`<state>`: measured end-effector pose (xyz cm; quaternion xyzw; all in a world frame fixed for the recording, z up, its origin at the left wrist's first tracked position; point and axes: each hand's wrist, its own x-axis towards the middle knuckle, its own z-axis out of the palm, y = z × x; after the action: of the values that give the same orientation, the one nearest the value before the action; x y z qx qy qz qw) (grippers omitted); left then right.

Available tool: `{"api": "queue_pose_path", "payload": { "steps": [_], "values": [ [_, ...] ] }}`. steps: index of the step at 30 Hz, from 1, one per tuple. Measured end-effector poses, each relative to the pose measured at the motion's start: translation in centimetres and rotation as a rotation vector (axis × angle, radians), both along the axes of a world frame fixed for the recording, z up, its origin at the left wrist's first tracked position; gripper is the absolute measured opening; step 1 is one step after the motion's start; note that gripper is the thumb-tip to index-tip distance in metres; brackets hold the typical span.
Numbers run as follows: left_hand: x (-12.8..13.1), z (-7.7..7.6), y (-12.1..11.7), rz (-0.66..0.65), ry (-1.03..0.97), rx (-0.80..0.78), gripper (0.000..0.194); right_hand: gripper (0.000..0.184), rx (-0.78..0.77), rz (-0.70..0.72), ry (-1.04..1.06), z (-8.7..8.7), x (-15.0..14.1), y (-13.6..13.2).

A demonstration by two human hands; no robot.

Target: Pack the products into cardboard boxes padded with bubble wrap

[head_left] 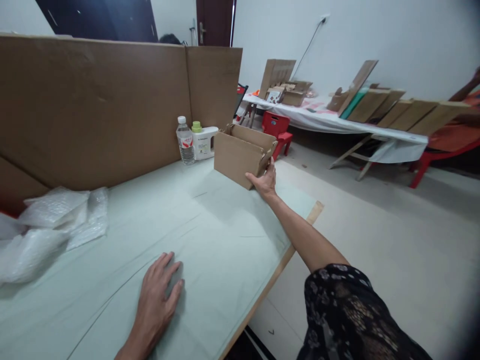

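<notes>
At the far right corner of the table, my right hand [265,181] grips the near right end of a small brown cardboard box [237,156]. The box has an open top, and its inside is mostly hidden from here. My thumb lies on its front face, while the other fingers are around the end. Just left of the box stand a white bottle with a green cap [204,144] and a clear water bottle [185,142]. My left hand [160,287] rests on the pale green tabletop [210,225], fingers apart, holding nothing.
Bubble wrap [60,220] lies at the left. A tall cardboard panel [97,105] borders the table's back. Beyond the wooden table edge [270,285] is floor, with a red chair [276,127] and a white-covered table [401,140] bearing boxes. A person in orange [455,132] sits at far right.
</notes>
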<state>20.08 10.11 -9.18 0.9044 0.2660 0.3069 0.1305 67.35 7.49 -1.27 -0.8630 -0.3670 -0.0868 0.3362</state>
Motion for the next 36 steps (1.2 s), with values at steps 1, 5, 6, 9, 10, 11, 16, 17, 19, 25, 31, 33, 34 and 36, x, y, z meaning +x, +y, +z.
{"api": "queue_pose_path", "payload": {
  "steps": [1, 5, 6, 9, 10, 11, 16, 17, 19, 25, 31, 33, 34, 36],
  "values": [
    [0.0, 0.0, -0.1, 0.000, -0.004, 0.037, 0.030, 0.107, 0.073, -0.075, 0.016, 0.1, 0.7, 0.9],
    [0.3, 0.2, -0.3, -0.015, -0.007, 0.148, 0.031, 0.114, 0.197, -0.205, 0.088, -0.1, 2.1, 4.1],
    [0.3, 0.2, -0.3, -0.020, -0.004, 0.165, 0.032, 0.114, 0.195, -0.221, 0.101, -0.2, 2.2, 4.8],
    [0.3, 0.3, -0.2, -0.024, 0.014, 0.190, 0.032, 0.112, 0.173, -0.257, 0.131, -0.5, 2.2, 5.9],
    [0.3, 0.3, -0.2, -0.023, 0.018, 0.193, 0.032, 0.111, 0.162, -0.261, 0.135, -0.6, 2.2, 6.0],
    [0.3, 0.3, -0.2, -0.022, 0.022, 0.192, 0.032, 0.111, 0.148, -0.256, 0.134, -0.8, 2.0, 5.9],
    [0.3, 0.3, -0.7, 0.005, 0.017, 0.176, 0.030, 0.104, -0.069, -0.160, 0.132, -2.3, 0.0, 3.7],
    [0.3, 0.3, -0.7, 0.014, 0.015, 0.172, 0.030, 0.099, -0.120, -0.140, 0.135, -2.7, -0.7, 3.0],
    [0.3, 0.4, -0.9, 0.026, 0.010, 0.170, 0.028, 0.087, -0.189, -0.091, 0.123, -3.3, -2.4, 1.5],
    [0.3, 0.3, -2.2, 0.016, 0.010, 0.186, 0.031, 0.062, -0.337, 0.155, 0.007, -3.5, -9.1, -1.1],
    [-1.7, 1.8, -8.0, -0.048, 0.153, 0.019, 0.043, 0.053, -0.415, 0.625, -0.113, -3.8, -19.8, 0.4],
    [-2.8, 2.7, -9.8, -0.076, 0.230, -0.112, 0.048, 0.053, -0.407, 0.832, -0.179, -3.9, -23.9, 1.4],
    [-3.5, 3.1, -10.5, -0.095, 0.255, -0.180, 0.050, 0.053, -0.400, 0.936, -0.210, -3.9, -26.1, 1.8],
    [-5.0, 3.8, -11.5, -0.149, 0.279, -0.295, 0.050, 0.054, -0.390, 1.129, -0.246, -3.7, -30.4, 2.2]
  ]
}}
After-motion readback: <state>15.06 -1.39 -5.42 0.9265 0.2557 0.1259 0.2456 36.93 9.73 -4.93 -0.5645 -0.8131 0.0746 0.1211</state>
